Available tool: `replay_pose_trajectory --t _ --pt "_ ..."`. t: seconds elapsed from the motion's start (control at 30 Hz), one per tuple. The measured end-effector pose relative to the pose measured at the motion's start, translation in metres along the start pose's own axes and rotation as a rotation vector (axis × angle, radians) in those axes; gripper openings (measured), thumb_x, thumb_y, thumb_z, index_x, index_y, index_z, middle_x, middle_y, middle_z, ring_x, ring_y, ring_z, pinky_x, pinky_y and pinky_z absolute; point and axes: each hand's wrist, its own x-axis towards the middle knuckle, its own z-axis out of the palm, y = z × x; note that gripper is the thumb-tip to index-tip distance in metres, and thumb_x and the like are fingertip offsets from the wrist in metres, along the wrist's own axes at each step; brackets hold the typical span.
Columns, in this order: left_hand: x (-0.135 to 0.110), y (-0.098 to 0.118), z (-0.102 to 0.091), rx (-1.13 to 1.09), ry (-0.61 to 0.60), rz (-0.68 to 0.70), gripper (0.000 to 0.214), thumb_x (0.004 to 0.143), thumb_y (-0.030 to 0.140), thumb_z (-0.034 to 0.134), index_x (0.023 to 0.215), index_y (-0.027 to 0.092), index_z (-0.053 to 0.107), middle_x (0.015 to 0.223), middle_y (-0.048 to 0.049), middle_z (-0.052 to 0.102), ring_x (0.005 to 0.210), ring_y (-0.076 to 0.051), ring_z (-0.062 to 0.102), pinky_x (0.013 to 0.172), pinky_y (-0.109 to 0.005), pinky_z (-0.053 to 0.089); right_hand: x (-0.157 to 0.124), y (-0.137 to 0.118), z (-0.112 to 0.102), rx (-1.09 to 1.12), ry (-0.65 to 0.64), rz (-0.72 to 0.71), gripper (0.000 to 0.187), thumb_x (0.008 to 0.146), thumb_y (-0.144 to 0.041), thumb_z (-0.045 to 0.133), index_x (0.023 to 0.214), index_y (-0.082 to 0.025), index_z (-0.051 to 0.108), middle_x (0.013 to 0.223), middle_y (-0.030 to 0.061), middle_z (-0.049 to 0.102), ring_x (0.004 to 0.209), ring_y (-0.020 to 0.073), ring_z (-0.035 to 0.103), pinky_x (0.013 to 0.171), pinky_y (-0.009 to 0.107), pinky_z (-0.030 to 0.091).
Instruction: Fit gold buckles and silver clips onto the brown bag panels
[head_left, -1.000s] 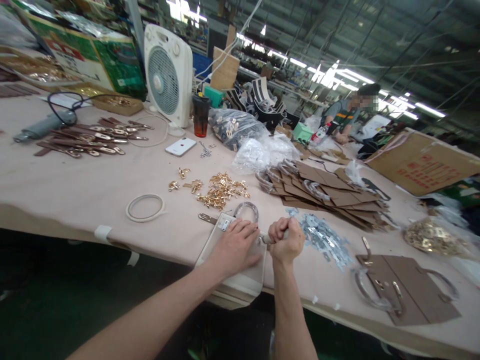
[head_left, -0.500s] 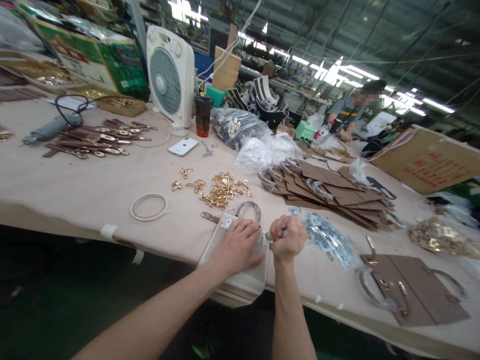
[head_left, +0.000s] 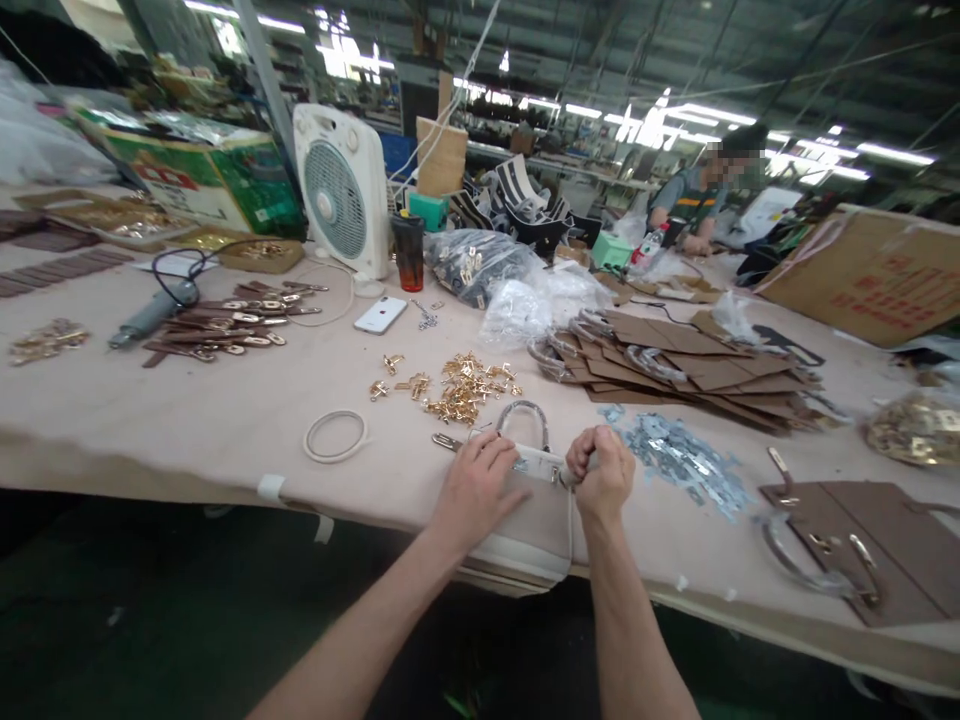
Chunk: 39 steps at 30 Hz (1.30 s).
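Observation:
A cream bag panel [head_left: 536, 525] with a plastic-wrapped handle [head_left: 523, 412] lies at the table's near edge. My left hand [head_left: 476, 487] presses flat on it, fingers spread toward its top edge. My right hand [head_left: 601, 478] is a fist closed round a small tool handle whose tip meets the panel's top right corner. Loose gold metal fittings [head_left: 461, 382] lie just beyond, and silver metal plates [head_left: 679, 458] are scattered to the right.
A stack of brown panels [head_left: 686, 372] sits right of centre, and one brown panel with handles [head_left: 862, 550] lies at the near right. A white ring [head_left: 335, 435], phone [head_left: 380, 314], cup [head_left: 409, 253], fan [head_left: 341, 190], strap pieces [head_left: 225, 325] and boxes are farther back. A co-worker [head_left: 694, 200] sits at the far side.
The view has shifted, so everything sits a little to the right and lower. Both hands stay on the cream panel, the right fist still gripping the tool at its top edge.

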Motion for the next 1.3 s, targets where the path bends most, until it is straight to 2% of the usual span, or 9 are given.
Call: replay_pose_trajectory --t 0.17,0.3,0.4,0.57,0.77,0.93,1.3 --pt "0.001 -0.008 0.007 -0.083 0.028 -0.057 0.041 0.083 0.039 0.086 0.118 0.024 0.071 0.126 -0.0071 0.071 0.122 -0.029 0.059 0.107 -0.05 0.048 0.007 -0.016 0.021 0.24 -0.038 0.039 0.035 0.093 -0.037 0.058 0.065 -0.021 0.047 0.052 -0.0083 0.037 0.038 0.0055 0.031 0.037 0.019 0.026" --pt "0.005 -0.008 0.01 -0.13 0.052 -0.103 0.018 0.095 0.03 0.073 0.112 0.024 0.074 0.121 -0.0045 0.074 0.118 -0.026 0.061 0.103 -0.046 0.049 0.011 -0.001 0.037 0.231 -0.084 0.098 0.035 0.093 -0.037 0.06 0.064 -0.02 0.048 0.051 -0.008 0.038 0.037 0.0051 0.029 0.036 0.018 0.023" --pt "0.006 -0.01 0.009 -0.15 0.043 -0.114 0.016 0.095 0.026 0.071 0.111 0.026 0.075 0.121 -0.0034 0.074 0.117 -0.025 0.061 0.102 -0.045 0.048 0.016 0.012 0.041 0.216 -0.097 0.123 0.035 0.093 -0.038 0.061 0.066 -0.02 0.048 0.051 -0.0085 0.039 0.036 0.0049 0.029 0.036 0.017 0.025" --pt "0.005 -0.012 0.008 -0.122 0.012 -0.132 0.022 0.09 0.025 0.076 0.111 0.03 0.075 0.125 -0.001 0.071 0.122 -0.025 0.058 0.109 -0.047 0.043 0.025 0.021 0.042 0.21 -0.143 0.206 0.036 0.093 -0.041 0.062 0.066 -0.021 0.049 0.05 -0.0092 0.038 0.035 0.0048 0.027 0.034 0.017 0.023" --pt "0.006 -0.011 0.007 -0.116 -0.008 -0.104 0.018 0.092 0.025 0.074 0.11 0.028 0.074 0.124 -0.0032 0.07 0.12 -0.025 0.059 0.103 -0.044 0.047 0.031 0.024 0.037 0.232 -0.198 0.311 0.036 0.091 -0.042 0.063 0.066 -0.021 0.048 0.05 -0.0098 0.036 0.035 0.0041 0.024 0.034 0.017 0.023" --pt "0.008 -0.015 0.01 -0.14 0.016 -0.075 0.018 0.096 0.024 0.069 0.112 0.026 0.075 0.124 -0.0048 0.071 0.118 -0.024 0.062 0.107 -0.045 0.047 0.034 0.023 0.037 0.247 -0.19 0.299 0.035 0.09 -0.04 0.063 0.065 -0.021 0.048 0.049 -0.01 0.036 0.034 0.0042 0.022 0.033 0.016 0.023" --pt "0.012 -0.017 0.014 -0.166 0.062 -0.11 0.017 0.095 0.027 0.071 0.111 0.025 0.077 0.117 -0.0055 0.075 0.114 -0.025 0.065 0.106 -0.047 0.049 0.042 0.029 0.039 0.263 -0.268 0.326 0.035 0.094 -0.04 0.058 0.066 -0.021 0.048 0.049 -0.0102 0.034 0.035 0.0045 0.018 0.033 0.017 0.02"
